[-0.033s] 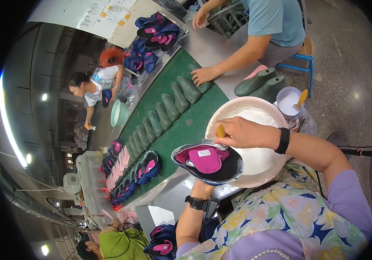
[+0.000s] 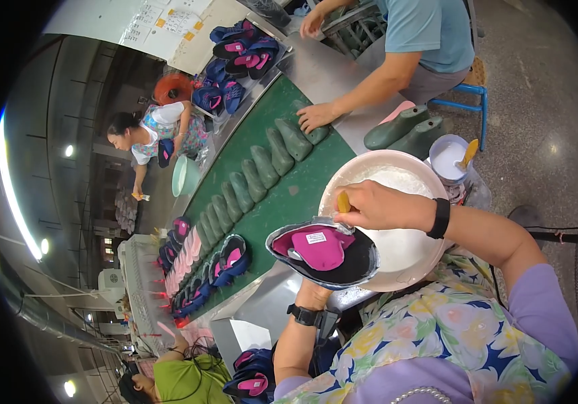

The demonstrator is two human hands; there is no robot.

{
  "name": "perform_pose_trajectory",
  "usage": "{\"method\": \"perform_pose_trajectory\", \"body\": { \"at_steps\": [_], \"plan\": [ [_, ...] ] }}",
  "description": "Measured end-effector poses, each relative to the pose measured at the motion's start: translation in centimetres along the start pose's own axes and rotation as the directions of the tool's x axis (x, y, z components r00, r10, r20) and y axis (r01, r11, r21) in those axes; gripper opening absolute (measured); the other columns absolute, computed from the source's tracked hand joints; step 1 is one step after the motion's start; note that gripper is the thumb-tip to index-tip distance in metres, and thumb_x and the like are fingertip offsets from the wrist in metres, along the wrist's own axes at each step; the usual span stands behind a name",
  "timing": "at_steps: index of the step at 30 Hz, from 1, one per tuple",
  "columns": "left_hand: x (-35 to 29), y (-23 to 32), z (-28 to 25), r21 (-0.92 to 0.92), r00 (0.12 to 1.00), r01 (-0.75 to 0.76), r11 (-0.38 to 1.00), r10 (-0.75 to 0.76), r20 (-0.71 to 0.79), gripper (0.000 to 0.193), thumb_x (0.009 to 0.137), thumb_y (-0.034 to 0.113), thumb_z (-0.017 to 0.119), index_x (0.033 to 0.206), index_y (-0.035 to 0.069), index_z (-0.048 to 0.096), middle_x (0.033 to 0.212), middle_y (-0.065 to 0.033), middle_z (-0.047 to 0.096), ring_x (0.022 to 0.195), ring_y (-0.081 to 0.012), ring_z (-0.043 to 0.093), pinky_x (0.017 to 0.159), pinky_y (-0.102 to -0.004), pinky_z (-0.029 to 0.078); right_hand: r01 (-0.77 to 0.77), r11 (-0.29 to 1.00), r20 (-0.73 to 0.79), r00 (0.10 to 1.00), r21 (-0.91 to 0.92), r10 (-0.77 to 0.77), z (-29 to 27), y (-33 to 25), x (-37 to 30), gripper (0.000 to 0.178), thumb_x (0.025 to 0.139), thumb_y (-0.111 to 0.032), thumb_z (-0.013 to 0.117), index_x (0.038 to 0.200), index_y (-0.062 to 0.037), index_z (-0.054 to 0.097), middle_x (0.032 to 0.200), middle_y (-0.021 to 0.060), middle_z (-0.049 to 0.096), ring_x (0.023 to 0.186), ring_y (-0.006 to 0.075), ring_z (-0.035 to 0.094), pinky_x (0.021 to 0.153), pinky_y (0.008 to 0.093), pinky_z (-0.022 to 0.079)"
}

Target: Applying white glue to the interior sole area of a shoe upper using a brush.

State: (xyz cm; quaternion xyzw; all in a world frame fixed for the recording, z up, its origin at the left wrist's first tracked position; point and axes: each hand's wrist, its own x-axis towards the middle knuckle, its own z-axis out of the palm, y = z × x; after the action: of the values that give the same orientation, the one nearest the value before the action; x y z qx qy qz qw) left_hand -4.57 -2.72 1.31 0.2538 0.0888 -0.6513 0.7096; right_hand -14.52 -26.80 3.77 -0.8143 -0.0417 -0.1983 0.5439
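My left hand (image 2: 313, 294) holds a shoe upper (image 2: 363, 264) from below, most of its fingers hidden behind it. The upper is dark inside, with a magenta tongue (image 2: 320, 252) bearing a white label and a pale, whitish rim. My right hand (image 2: 370, 204) is closed round the yellow handle of a brush (image 2: 343, 201), whose head meets the upper's far right edge. Beneath that hand stands a wide pale pink basin (image 2: 430, 261) with white liquid in it.
On the green conveyor belt (image 2: 289, 195) stand several green shoe lasts (image 2: 251, 178), pink insoles (image 2: 186, 252) and blue shoe uppers (image 2: 230, 261). A co-worker's hand (image 2: 316, 117) touches the farthest last. Right of the basin are two larger lasts (image 2: 410, 132) and a small white pot (image 2: 445, 159) with a brush.
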Motion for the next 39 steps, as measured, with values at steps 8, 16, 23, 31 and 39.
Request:
{"method": "perform_pose_trajectory", "body": {
  "at_steps": [8, 16, 23, 31, 39],
  "plan": [
    [-5.6, 2.6, -4.7, 0.228, 0.991, -0.116, 0.967, 0.129, -0.042, 0.037, 0.106, 0.018, 0.048, 0.142, 0.009, 0.045, 0.133, -0.0122, 0.058, 0.122, -0.0246, 0.059, 0.108, -0.0432, 0.049, -0.155, 0.985, 0.086, 0.983, -0.073, 0.161, -2.2, -1.0, -0.9, 0.027, 0.090, -0.026, 0.070, 0.091, 0.0011, 0.066, 0.074, 0.0166, 0.067, 0.069, 0.0323, 0.067, 0.066, 0.0374, 0.052],
    [-5.1, 4.3, -7.8, 0.453, 0.964, -0.211, 0.866, 0.261, -0.050, 0.037, 0.106, 0.018, 0.048, 0.142, 0.009, 0.045, 0.132, -0.0124, 0.059, 0.121, -0.0250, 0.059, 0.107, -0.0430, 0.050, 0.212, 0.972, 0.060, 0.977, -0.097, -0.207, -0.3, -1.5, -1.1, 0.017, 0.091, -0.018, 0.071, 0.098, -0.0055, 0.064, 0.093, 0.0133, 0.068, 0.086, 0.0311, 0.068, 0.075, 0.0382, 0.052],
    [-6.9, 4.3, -11.6, 0.610, 0.929, -0.251, 0.752, 0.363, -0.066, 0.037, 0.106, 0.018, 0.048, 0.141, 0.009, 0.046, 0.131, -0.0126, 0.059, 0.121, -0.0253, 0.060, 0.106, -0.0429, 0.051, 0.260, 0.965, -0.126, 0.957, -0.023, -0.260, -0.5, -2.5, -1.0, 0.016, 0.089, -0.017, 0.071, 0.094, -0.0055, 0.060, 0.087, 0.0136, 0.065, 0.082, 0.0336, 0.066, 0.072, 0.0404, 0.051],
    [-6.9, 8.2, -14.7, 0.762, 0.843, -0.305, 0.572, 0.534, -0.065, 0.036, 0.106, 0.017, 0.048, 0.141, 0.009, 0.046, 0.130, -0.0129, 0.060, 0.120, -0.0257, 0.060, 0.105, -0.0427, 0.052, 0.046, 0.992, -0.155, 0.987, 0.118, -0.028, 1.2, -3.1, -3.2, 0.016, 0.088, -0.018, 0.075, 0.096, -0.0068, 0.066, 0.084, 0.0106, 0.069, 0.074, 0.0257, 0.068, 0.070, 0.0331, 0.052],
    [-7.0, 8.0, -19.8, 0.883, 0.759, -0.308, 0.354, 0.651, 0.004, 0.036, 0.106, 0.017, 0.048, 0.141, 0.010, 0.046, 0.129, -0.0131, 0.060, 0.120, -0.0260, 0.061, 0.103, -0.0425, 0.053, 0.093, 0.989, -0.015, 0.996, 0.113, -0.092, 3.9, -2.0, -2.2, 0.016, 0.087, -0.013, 0.077, 0.098, -0.0052, 0.067, 0.092, 0.0093, 0.071, 0.085, 0.0221, 0.070, 0.076, 0.0311, 0.054]
  ]
}}
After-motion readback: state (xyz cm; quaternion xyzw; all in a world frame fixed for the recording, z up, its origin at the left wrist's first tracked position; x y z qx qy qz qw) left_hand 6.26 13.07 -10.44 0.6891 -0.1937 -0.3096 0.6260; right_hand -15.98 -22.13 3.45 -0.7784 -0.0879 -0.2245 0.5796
